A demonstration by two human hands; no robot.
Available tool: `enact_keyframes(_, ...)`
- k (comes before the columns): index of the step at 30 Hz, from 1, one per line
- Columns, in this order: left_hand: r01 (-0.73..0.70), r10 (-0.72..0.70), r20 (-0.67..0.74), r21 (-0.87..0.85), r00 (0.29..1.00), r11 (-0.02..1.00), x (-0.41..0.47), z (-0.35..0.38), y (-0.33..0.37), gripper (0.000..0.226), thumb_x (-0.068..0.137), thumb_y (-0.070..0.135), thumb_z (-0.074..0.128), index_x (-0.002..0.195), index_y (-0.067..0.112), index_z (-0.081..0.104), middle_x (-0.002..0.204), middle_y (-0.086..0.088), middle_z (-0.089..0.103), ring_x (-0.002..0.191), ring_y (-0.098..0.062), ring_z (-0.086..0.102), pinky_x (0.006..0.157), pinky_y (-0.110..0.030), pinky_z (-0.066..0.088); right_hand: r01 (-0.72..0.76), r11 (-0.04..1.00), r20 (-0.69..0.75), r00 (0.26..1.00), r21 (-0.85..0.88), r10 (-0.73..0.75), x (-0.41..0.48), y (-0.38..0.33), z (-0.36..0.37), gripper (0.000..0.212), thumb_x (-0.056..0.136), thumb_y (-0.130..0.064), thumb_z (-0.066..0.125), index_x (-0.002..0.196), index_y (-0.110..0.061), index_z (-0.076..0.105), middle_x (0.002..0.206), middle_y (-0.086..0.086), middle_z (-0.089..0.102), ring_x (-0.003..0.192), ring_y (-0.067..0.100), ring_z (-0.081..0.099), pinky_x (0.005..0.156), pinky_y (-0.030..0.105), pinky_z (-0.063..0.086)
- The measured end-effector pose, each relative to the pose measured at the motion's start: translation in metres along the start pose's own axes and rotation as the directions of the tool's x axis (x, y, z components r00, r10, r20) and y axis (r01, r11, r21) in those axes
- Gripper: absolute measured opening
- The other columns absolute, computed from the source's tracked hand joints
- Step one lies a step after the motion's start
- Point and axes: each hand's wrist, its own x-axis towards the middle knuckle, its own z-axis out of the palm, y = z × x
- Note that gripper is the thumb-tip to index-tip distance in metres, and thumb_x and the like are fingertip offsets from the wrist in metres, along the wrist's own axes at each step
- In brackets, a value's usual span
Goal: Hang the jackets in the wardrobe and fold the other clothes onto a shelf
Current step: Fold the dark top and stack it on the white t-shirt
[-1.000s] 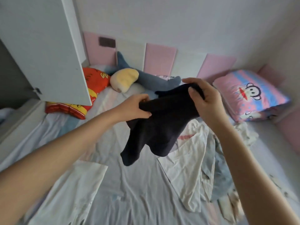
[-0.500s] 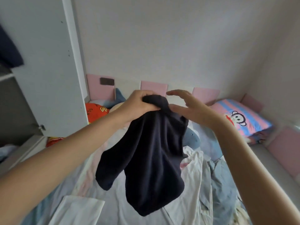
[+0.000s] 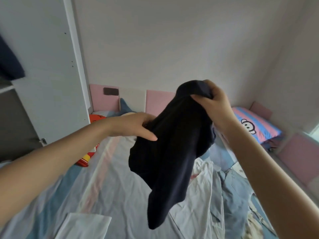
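Grips the bunched top of a dark navy garment (image 3: 172,144) in the right hand (image 3: 214,104), fingers curled tight around the cloth, raised in mid-air above the bed (image 3: 112,187). Pinches its left edge lower down with the left hand (image 3: 134,125), thumb in front, fingers tucked behind. Hanging limp from those two holds, clear of the bedding, and blocking sight of the middle of the bed. To the left, an open white wardrobe door (image 3: 48,66), with another dark garment (image 3: 8,62) draped above a wardrobe shelf (image 3: 6,87) at the frame's edge. Beneath the hanging cloth, a crumpled white garment (image 3: 200,187) beside a pale blue one (image 3: 236,195). Nearer, at the lower edge, a flat folded white cloth (image 3: 82,226). By the door's foot, a red printed cushion (image 3: 88,156), partly hidden by the left forearm. Behind it, a blue shark plush (image 3: 126,107), mostly hidden by hand and garment. In the far right corner, a pink-and-blue striped pillow with a cartoon monkey (image 3: 255,125). Bedding rumpled, striped in pale blue, white and pink. Around the bed, pink and cream padded wall panels (image 3: 101,97) under a plain pale wall (image 3: 172,40).
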Motion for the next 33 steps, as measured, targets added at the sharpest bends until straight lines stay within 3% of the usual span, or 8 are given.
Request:
enact_keyframes(6, 0.086, -0.09, -0.063, -0.072, 0.994, 0.994, -0.002, 0.0, -0.049, 0.026, 0.09, 0.009, 0.061, 0.115, 0.015, 0.06, 0.11, -0.003, 0.066, 0.1, -0.007, 0.063, 0.081, -0.014, 0.05, -0.043, 0.976, -0.082, 0.996, -0.214, 0.025, -0.011, 0.019, -0.029, 0.024, 0.078, 0.004, 0.069, 0.089, -0.01, 0.053, 0.075, -0.008, 0.056, 0.068, -0.008, 0.053, 0.068, 0.012, 0.043)
enact_keyframes(12, 0.227, -0.22, 0.078, -0.089, 0.972, 0.97, -0.008, -0.01, -0.071, 0.056, 0.066, 0.054, 0.075, 0.11, 0.023, 0.066, 0.105, 0.001, 0.072, 0.099, -0.015, 0.068, 0.089, -0.033, 0.053, -0.288, 0.876, -0.341, 0.927, -0.386, 0.155, -0.019, 0.041, -0.05, 0.03, 0.076, -0.031, 0.075, 0.077, -0.011, 0.053, 0.061, -0.007, 0.046, 0.062, 0.012, 0.046, 0.064, 0.029, 0.038)
enact_keyframes(14, 0.233, -0.233, 0.005, -0.029, 0.973, 0.972, -0.009, -0.012, -0.075, 0.058, 0.057, 0.058, 0.076, 0.1, 0.02, 0.071, 0.096, -0.001, 0.073, 0.09, -0.015, 0.069, 0.083, -0.029, 0.055, -0.296, 0.83, -0.264, 0.946, -0.472, 0.187, -0.022, 0.045, -0.055, 0.033, 0.075, -0.033, 0.076, 0.071, -0.011, 0.052, 0.059, -0.003, 0.046, 0.061, 0.017, 0.045, 0.062, 0.03, 0.037)
enact_keyframes(17, 0.258, -0.213, -0.201, 0.231, 0.956, 0.938, 0.0, -0.011, -0.079, 0.015, 0.076, 0.036, 0.075, 0.077, 0.023, 0.068, 0.085, -0.005, 0.068, 0.079, -0.021, 0.065, 0.069, -0.031, 0.052, -0.265, 0.758, -0.068, 0.957, -0.595, 0.281, -0.028, 0.056, -0.054, 0.038, 0.076, -0.033, 0.077, 0.065, -0.005, 0.054, 0.057, 0.007, 0.049, 0.058, 0.019, 0.045, 0.056, 0.03, 0.035)
enact_keyframes(20, 0.324, -0.125, -0.382, 0.518, 0.916, 0.791, 0.009, -0.012, -0.072, 0.022, 0.082, 0.03, 0.071, 0.065, 0.022, 0.059, 0.07, -0.002, 0.057, 0.063, -0.017, 0.053, 0.053, -0.027, 0.036, -0.254, 0.8, 0.062, 0.939, -0.544, 0.34, -0.032, 0.066, -0.053, 0.034, 0.077, -0.02, 0.077, 0.081, 0.009, 0.059, 0.071, 0.018, 0.054, 0.068, 0.019, 0.049, 0.054, 0.017, 0.035)
enact_keyframes(26, 0.322, -0.323, -0.061, 0.378, 0.944, 0.868, -0.003, -0.012, -0.068, 0.015, 0.078, 0.016, 0.075, 0.08, 0.023, 0.062, 0.081, 0.008, 0.056, 0.074, -0.008, 0.053, 0.059, -0.018, 0.039, -0.196, 0.724, 0.057, 0.949, -0.661, 0.309, -0.05, 0.083, -0.067, 0.019, 0.086, -0.014, 0.066, 0.102, -0.005, 0.061, 0.09, 0.007, 0.061, 0.087, 0.027, 0.058, 0.063, 0.025, 0.034)
enact_keyframes(28, 0.248, -0.185, -0.244, 0.26, 0.952, 0.933, -0.007, 0.001, -0.075, 0.016, 0.078, 0.002, 0.07, 0.086, 0.013, 0.063, 0.077, 0.01, 0.049, 0.074, -0.011, 0.05, 0.06, -0.021, 0.043, -0.134, 0.656, 0.09, 0.951, -0.743, 0.295, -0.061, 0.085, -0.069, 0.016, 0.09, -0.012, 0.06, 0.104, -0.009, 0.063, 0.086, 0.005, 0.061, 0.086, 0.029, 0.058, 0.064, 0.025, 0.032)
enact_keyframes(33, 0.034, 0.069, -0.639, 0.148, 0.766, 0.988, -0.008, 0.012, -0.091, 0.034, 0.084, -0.005, 0.057, 0.111, 0.015, 0.051, 0.097, -0.007, 0.052, 0.091, -0.019, 0.051, 0.071, -0.02, 0.039, -0.273, 0.755, -0.327, 0.941, -0.596, 0.082, -0.082, 0.079, -0.055, 0.03, 0.085, -0.003, 0.045, 0.107, -0.013, 0.064, 0.093, -0.002, 0.064, 0.088, 0.018, 0.055, 0.075, 0.028, 0.037)
